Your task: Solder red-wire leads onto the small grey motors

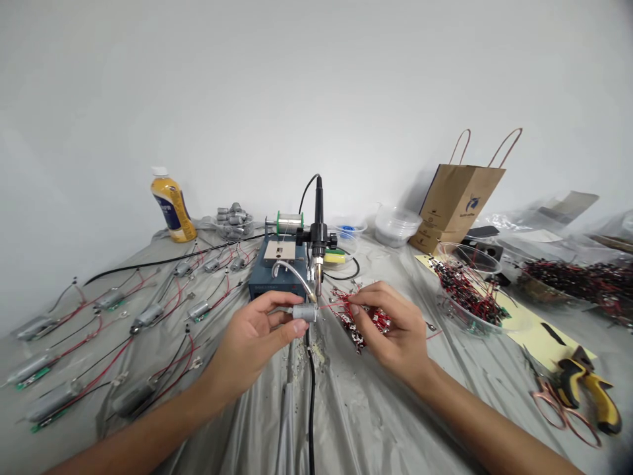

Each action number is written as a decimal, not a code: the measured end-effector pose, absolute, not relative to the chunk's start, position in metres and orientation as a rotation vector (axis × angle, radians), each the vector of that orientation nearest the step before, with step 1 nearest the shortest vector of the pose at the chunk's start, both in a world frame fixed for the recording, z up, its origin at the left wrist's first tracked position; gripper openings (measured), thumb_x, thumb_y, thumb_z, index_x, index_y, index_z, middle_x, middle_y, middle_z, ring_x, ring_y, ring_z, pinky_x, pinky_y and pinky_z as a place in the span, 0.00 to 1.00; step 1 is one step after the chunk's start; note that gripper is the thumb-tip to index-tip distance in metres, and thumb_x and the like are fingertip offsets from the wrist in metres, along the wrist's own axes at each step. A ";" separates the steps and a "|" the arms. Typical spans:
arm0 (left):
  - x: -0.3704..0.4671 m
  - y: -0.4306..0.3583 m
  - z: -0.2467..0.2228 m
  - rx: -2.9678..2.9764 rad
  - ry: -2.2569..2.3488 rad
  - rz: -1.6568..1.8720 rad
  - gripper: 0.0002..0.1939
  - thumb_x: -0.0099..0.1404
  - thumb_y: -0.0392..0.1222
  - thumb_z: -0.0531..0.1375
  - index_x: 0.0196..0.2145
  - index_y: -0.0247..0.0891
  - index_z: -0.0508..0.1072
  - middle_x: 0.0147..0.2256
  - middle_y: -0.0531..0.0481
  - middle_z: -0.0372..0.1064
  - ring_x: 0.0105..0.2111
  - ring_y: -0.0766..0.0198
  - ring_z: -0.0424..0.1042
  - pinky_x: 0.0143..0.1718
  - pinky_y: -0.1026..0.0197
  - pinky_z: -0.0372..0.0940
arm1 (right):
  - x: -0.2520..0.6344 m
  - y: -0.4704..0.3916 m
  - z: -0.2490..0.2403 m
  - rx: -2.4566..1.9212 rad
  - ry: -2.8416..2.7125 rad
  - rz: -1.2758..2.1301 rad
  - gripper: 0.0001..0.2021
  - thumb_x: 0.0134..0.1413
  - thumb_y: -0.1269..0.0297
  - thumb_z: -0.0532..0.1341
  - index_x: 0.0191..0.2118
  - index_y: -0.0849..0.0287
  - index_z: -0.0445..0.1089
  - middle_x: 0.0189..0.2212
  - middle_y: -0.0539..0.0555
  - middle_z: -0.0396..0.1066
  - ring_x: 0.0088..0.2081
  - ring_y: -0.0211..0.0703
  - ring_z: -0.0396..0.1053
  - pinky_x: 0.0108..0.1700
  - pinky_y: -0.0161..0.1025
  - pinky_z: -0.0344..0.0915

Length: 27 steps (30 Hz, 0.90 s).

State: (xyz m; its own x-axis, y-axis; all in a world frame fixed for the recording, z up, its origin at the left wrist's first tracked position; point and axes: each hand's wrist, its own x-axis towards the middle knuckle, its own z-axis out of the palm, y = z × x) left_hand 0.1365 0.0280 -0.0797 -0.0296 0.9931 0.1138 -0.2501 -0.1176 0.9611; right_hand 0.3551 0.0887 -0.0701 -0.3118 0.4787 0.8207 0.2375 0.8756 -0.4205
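Note:
A small grey motor (303,313) is held sideways between the thumb and fingers of my left hand (264,330), just under the tip of the soldering iron (319,237) clamped upright in its stand. My right hand (390,326) pinches a thin red wire (332,305) that reaches to the motor's right end. A curved metal tube (295,274) with solder comes down to the same spot from the blue soldering unit (277,288). Behind and below my right hand lies a pile of red wires with small connectors (359,336).
Several wired motors (148,315) lie at the left. A yellow bottle (173,206) and a bowl of motors (233,221) stand behind. To the right are a paper bag (457,204), wire-filled tubs (469,297), scissors (558,406) and yellow-black pliers (583,389).

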 end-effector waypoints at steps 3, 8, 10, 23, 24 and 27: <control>0.136 0.027 -0.080 1.106 0.964 1.417 0.17 0.57 0.40 0.72 0.43 0.38 0.76 0.35 0.49 0.79 0.36 0.66 0.75 0.40 0.66 0.68 | 0.355 0.089 -0.070 -0.533 -1.905 0.265 0.08 0.57 0.76 0.62 0.39 0.59 0.76 0.31 0.55 0.73 0.32 0.39 0.69 0.33 0.38 0.65; 0.137 0.027 -0.079 1.106 0.984 1.422 0.16 0.58 0.40 0.72 0.43 0.38 0.76 0.34 0.50 0.78 0.35 0.66 0.75 0.39 0.66 0.68 | 0.355 0.087 -0.070 -0.535 -1.902 0.258 0.08 0.57 0.76 0.62 0.39 0.59 0.76 0.32 0.55 0.74 0.33 0.40 0.70 0.34 0.38 0.66; 0.137 0.027 -0.079 1.105 0.992 1.420 0.16 0.58 0.40 0.72 0.43 0.38 0.76 0.34 0.49 0.78 0.35 0.66 0.75 0.38 0.66 0.68 | 0.355 0.087 -0.070 -0.529 -1.900 0.258 0.08 0.57 0.76 0.62 0.39 0.59 0.76 0.32 0.55 0.74 0.34 0.40 0.70 0.35 0.38 0.66; 0.136 0.027 -0.080 1.117 0.980 1.399 0.16 0.59 0.41 0.71 0.44 0.38 0.74 0.35 0.51 0.78 0.37 0.67 0.74 0.41 0.66 0.68 | 0.355 0.088 -0.070 -0.513 -1.916 0.259 0.09 0.56 0.77 0.62 0.40 0.59 0.76 0.32 0.55 0.73 0.33 0.39 0.70 0.35 0.38 0.65; 0.136 0.027 -0.080 1.117 0.975 1.399 0.16 0.59 0.41 0.71 0.44 0.39 0.74 0.35 0.51 0.78 0.37 0.68 0.74 0.41 0.66 0.68 | 0.355 0.088 -0.070 -0.512 -1.917 0.257 0.09 0.56 0.77 0.62 0.40 0.59 0.76 0.32 0.55 0.73 0.34 0.39 0.70 0.34 0.38 0.65; 0.137 0.028 -0.080 1.122 0.976 1.398 0.16 0.59 0.41 0.71 0.44 0.39 0.74 0.36 0.52 0.78 0.37 0.68 0.74 0.42 0.67 0.68 | 0.355 0.088 -0.070 -0.508 -1.921 0.249 0.09 0.56 0.77 0.62 0.40 0.60 0.75 0.32 0.55 0.73 0.33 0.39 0.69 0.34 0.38 0.65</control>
State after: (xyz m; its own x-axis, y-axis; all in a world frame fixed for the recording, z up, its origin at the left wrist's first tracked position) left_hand 0.1367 0.0277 -0.0805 -0.0142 0.9926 0.1210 -0.2281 -0.1210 0.9661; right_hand 0.3550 0.0880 -0.0696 -0.3269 0.4578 0.8268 0.2320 0.8869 -0.3994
